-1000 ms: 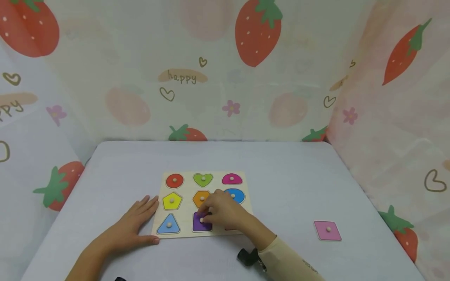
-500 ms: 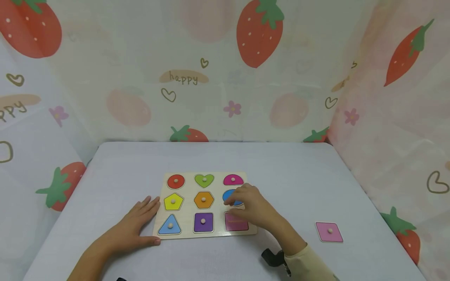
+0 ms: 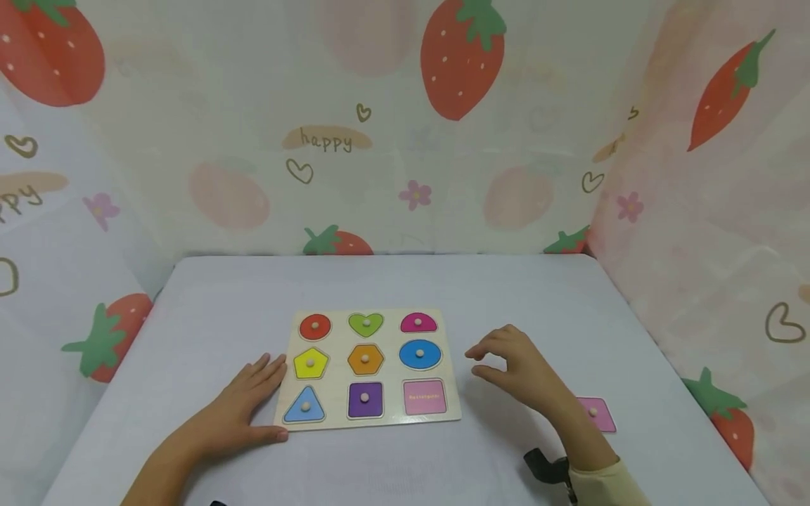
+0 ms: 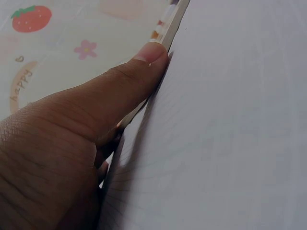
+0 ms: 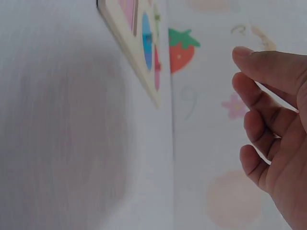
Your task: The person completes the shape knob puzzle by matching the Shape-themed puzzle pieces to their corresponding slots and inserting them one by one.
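A wooden shape puzzle board (image 3: 335, 379) lies on the table. Knobbed pieces fill most of its places, among them a purple square (image 3: 365, 399) and a blue oval (image 3: 420, 354). At the lower right a pink rectangular recess (image 3: 425, 397) shows printed lettering and no knob. My left hand (image 3: 237, 407) rests at the board's left edge, fingers and thumb spread and touching it. My right hand (image 3: 522, 365) hovers right of the board, fingers loosely bent, nothing between them. A pink knobbed piece (image 3: 598, 413) lies farther right, partly hidden by the right forearm.
White cloth covers the table (image 3: 506, 288). Strawberry-printed curtains (image 3: 392, 154) stand behind it and along both sides. A black wrist device (image 3: 545, 467) hangs by the right sleeve (image 3: 607, 485).
My right hand has moved right, from the purple square across the board and off its right side, uncovering the blue oval and the pink recess. The left hand stays put.
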`<act>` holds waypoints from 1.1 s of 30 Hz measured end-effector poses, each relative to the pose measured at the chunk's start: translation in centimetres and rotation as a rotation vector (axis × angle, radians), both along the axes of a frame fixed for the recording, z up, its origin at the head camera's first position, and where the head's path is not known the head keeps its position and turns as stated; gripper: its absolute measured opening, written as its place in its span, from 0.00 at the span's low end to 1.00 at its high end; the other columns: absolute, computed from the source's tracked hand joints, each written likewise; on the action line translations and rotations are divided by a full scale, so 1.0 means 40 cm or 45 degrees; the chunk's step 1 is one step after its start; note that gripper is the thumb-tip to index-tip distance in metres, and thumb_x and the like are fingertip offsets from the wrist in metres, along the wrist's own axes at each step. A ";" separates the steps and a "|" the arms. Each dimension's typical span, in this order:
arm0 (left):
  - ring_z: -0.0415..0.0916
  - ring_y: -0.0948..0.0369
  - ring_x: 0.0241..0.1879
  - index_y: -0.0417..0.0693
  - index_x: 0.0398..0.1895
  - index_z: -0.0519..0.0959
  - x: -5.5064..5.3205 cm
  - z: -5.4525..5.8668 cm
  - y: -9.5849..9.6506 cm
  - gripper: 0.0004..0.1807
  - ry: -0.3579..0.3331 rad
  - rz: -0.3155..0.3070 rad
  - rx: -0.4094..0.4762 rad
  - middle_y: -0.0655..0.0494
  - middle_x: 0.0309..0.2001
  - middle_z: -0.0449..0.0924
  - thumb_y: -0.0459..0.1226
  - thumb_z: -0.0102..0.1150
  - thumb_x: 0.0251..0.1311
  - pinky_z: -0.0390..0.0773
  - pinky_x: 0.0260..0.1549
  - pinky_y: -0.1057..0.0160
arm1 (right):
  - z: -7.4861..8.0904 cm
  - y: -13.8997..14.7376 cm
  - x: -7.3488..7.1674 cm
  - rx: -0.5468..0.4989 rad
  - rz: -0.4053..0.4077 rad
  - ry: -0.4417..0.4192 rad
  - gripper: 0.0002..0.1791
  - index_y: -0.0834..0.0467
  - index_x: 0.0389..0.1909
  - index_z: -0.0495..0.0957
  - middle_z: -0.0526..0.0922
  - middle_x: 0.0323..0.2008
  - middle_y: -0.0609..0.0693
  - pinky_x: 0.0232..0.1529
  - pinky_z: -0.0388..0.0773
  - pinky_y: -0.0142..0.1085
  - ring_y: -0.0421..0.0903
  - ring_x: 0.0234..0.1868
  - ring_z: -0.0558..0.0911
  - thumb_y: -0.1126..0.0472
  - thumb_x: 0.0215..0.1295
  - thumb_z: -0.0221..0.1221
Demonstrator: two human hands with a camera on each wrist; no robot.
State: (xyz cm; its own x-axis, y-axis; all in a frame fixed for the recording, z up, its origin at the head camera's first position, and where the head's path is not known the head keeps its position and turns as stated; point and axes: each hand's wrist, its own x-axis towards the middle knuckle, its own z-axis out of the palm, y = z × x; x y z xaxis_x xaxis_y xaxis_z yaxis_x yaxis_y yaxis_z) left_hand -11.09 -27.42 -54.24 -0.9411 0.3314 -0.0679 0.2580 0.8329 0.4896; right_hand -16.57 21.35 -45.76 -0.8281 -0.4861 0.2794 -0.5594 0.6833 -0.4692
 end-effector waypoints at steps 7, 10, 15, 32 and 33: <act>0.37 0.47 0.83 0.57 0.82 0.55 -0.005 0.002 0.001 0.65 -0.004 0.004 -0.024 0.60 0.83 0.49 0.75 0.65 0.43 0.47 0.77 0.35 | 0.010 0.114 0.019 -0.028 -0.050 0.074 0.17 0.41 0.44 0.86 0.84 0.40 0.31 0.50 0.76 0.36 0.37 0.50 0.75 0.64 0.57 0.74; 0.37 0.47 0.83 0.57 0.82 0.55 -0.006 0.004 0.003 0.65 -0.002 0.010 -0.032 0.59 0.83 0.49 0.75 0.66 0.42 0.48 0.76 0.33 | 0.010 0.164 0.031 -0.014 -0.082 0.123 0.18 0.41 0.44 0.86 0.83 0.39 0.30 0.50 0.74 0.33 0.36 0.50 0.75 0.64 0.56 0.75; 0.37 0.47 0.83 0.57 0.82 0.55 -0.005 0.006 0.004 0.65 -0.013 0.015 -0.031 0.60 0.83 0.49 0.75 0.66 0.42 0.47 0.76 0.35 | 0.004 0.234 0.054 0.032 -0.155 0.125 0.18 0.40 0.44 0.86 0.84 0.40 0.32 0.50 0.73 0.31 0.33 0.50 0.73 0.63 0.57 0.74; 0.37 0.47 0.83 0.57 0.82 0.55 -0.006 -0.001 0.001 0.65 -0.024 0.017 -0.014 0.60 0.83 0.49 0.74 0.66 0.42 0.44 0.79 0.40 | -0.055 0.413 0.110 0.133 -0.199 -0.021 0.13 0.44 0.42 0.87 0.83 0.36 0.31 0.43 0.76 0.33 0.34 0.43 0.74 0.62 0.58 0.73; 0.37 0.47 0.83 0.57 0.82 0.55 -0.005 -0.001 0.000 0.65 -0.021 0.012 -0.006 0.60 0.83 0.49 0.74 0.67 0.43 0.44 0.79 0.40 | -0.057 0.422 0.112 0.139 -0.195 -0.026 0.13 0.44 0.42 0.87 0.83 0.36 0.30 0.43 0.76 0.33 0.34 0.42 0.74 0.62 0.58 0.73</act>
